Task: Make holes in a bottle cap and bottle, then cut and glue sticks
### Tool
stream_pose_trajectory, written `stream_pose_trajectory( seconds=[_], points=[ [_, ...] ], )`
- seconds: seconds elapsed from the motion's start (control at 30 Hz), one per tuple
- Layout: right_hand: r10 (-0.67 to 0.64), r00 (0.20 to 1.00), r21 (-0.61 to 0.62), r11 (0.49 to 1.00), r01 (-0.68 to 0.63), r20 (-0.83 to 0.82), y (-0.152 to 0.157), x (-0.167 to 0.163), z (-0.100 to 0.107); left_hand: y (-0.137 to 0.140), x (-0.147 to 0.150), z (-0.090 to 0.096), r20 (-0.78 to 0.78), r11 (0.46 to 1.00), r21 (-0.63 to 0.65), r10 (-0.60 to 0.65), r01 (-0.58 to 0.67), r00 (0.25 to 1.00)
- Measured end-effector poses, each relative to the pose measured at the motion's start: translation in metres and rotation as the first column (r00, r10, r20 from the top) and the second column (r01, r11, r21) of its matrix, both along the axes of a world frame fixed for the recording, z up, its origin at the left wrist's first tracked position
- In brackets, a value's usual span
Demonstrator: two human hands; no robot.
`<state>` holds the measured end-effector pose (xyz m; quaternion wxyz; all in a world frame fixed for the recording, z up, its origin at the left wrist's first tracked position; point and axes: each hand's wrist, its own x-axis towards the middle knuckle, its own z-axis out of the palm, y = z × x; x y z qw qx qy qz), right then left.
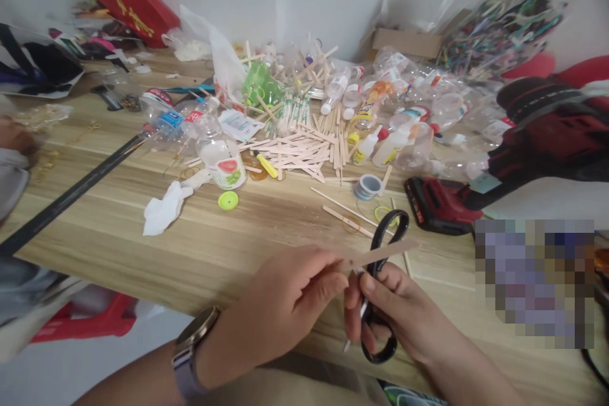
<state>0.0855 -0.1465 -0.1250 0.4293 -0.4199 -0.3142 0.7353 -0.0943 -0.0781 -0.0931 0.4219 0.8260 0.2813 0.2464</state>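
My left hand [295,292], wearing a watch [197,333] on its wrist, pinches one end of a flat wooden craft stick [387,254]. A small dark mark or hole shows on the stick close to the fingertips. My right hand [399,304] is closed around the middle of a pair of black-handled scissors [383,349]. One handle loop rises behind the stick and the other hangs below the fingers. Most of the blades are hidden by the hands, so I cannot tell whether they touch the stick. Both hands are close together above the table's front edge.
Behind my hands lie a roll of tape [368,186], a pile of craft sticks [299,152], a lime-green lid [228,200] and several plastic bottles [450,108]. A red-black power tool [440,203] stands right. A black tube [76,193] and a person's sleeve [12,181] are left.
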Motion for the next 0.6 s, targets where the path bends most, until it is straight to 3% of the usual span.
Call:
stream_pose_trajectory(
  seconds=[0.13, 0.27, 0.43, 0.6],
  points=[
    [0.051, 0.998, 0.020, 0.999, -0.051, -0.023, -0.0003, 0.0039, -0.0002, 0.0003, 0.0003, 0.0049, 0.086, 0.974, -0.218, -0.038, 0.056, 0.996],
    [0.090, 0.996, 0.018, 0.996, -0.089, -0.009, 0.0011, 0.0061, -0.0003, 0.0000, -0.0009, 0.0078, 0.100, 0.944, -0.321, -0.043, 0.073, 0.994],
    [0.133, 0.991, -0.007, 0.991, -0.133, 0.016, 0.0033, 0.0087, 0.0005, 0.0017, -0.0049, 0.0099, 0.098, 0.938, -0.323, -0.103, 0.129, 0.990],
    [0.169, 0.985, -0.048, 0.984, -0.170, -0.030, 0.0010, 0.0094, 0.0008, 0.0036, -0.0043, 0.0052, 0.113, 0.967, -0.226, -0.098, 0.122, 0.989]
  ],
)
